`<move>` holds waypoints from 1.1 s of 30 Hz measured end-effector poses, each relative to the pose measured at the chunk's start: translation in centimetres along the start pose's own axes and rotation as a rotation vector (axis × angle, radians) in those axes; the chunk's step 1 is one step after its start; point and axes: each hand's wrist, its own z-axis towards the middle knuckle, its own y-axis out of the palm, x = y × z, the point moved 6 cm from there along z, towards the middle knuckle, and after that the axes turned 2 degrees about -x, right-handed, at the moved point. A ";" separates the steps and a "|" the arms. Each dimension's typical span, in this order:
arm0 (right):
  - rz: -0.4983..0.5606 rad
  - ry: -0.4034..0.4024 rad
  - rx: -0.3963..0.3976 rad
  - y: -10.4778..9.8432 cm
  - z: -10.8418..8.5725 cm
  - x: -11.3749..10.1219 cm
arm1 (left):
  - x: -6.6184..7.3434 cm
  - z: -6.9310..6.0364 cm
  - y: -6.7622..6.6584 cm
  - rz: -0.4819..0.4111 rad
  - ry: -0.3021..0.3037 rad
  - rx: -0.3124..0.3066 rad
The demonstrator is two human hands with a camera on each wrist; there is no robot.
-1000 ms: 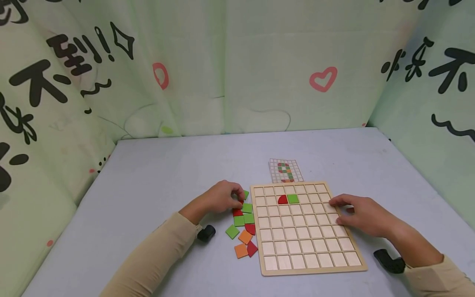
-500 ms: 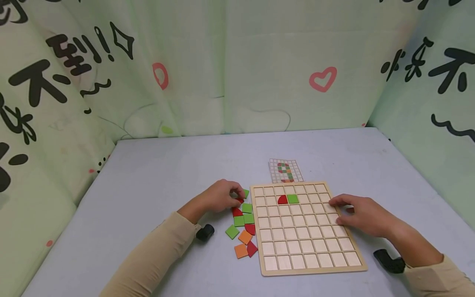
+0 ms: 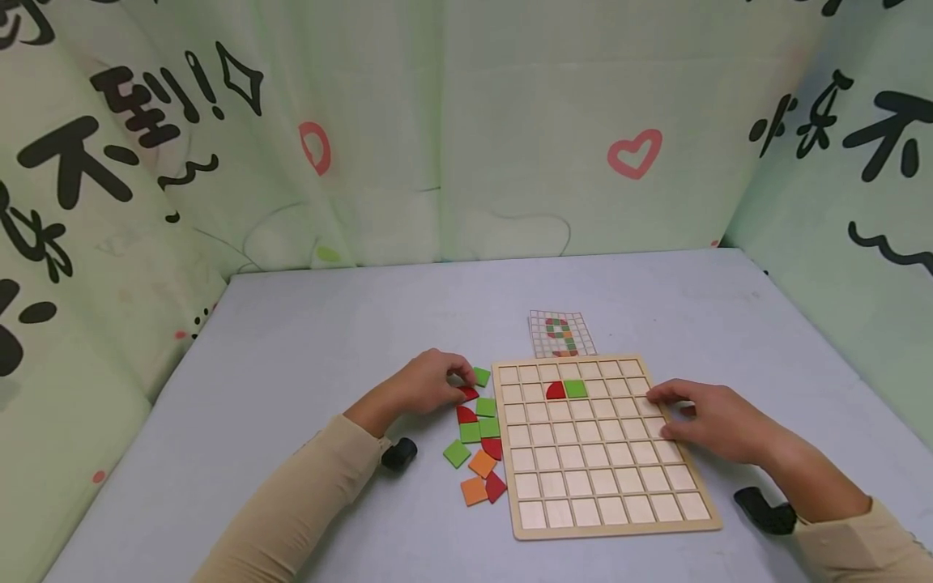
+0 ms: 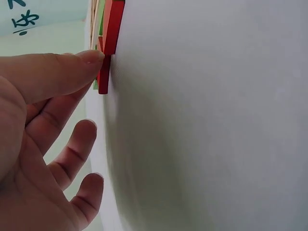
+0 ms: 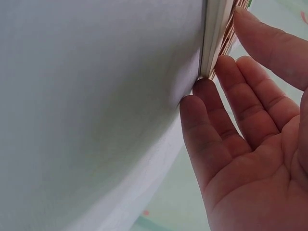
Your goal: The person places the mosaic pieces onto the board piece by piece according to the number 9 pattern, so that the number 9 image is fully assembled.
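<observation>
Pinching a red piece (image 3: 470, 393) between thumb and forefinger, the left hand (image 3: 436, 380) in the head view leaves its pointed corner showing past the fingertips, toward the board (image 3: 590, 459). In the left wrist view, its thin edge runs lengthwise up and down, jutting below the thumb tip; a second red piece (image 4: 114, 26) sits just above. In the right wrist view, the right hand's (image 5: 255, 130) loosely extended fingers touch the board's edge.

Long beige sleeves (image 3: 291, 494) are worn on both arms. A compact, rounded black camera (image 3: 399, 455) is worn at the left wrist, and a longer, bent black camera (image 3: 765, 513) at the right.
</observation>
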 end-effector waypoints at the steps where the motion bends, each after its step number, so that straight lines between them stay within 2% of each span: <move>1: -0.002 0.000 0.001 0.0 0.0 0.0 | 0.0 0.0 -0.1 0.011 -0.004 0.005; 14: 0.012 0.013 -0.013 0.0 0.0 0.0 | -0.2 0.0 -0.5 0.089 -0.068 0.066; 22: 0.008 0.013 -0.008 -0.1 -0.1 0.0 | -0.6 0.0 -0.8 0.085 -0.080 0.072; 33: 0.015 0.021 -0.014 0.0 -0.1 0.1 | -0.6 0.0 -0.9 0.124 -0.059 0.096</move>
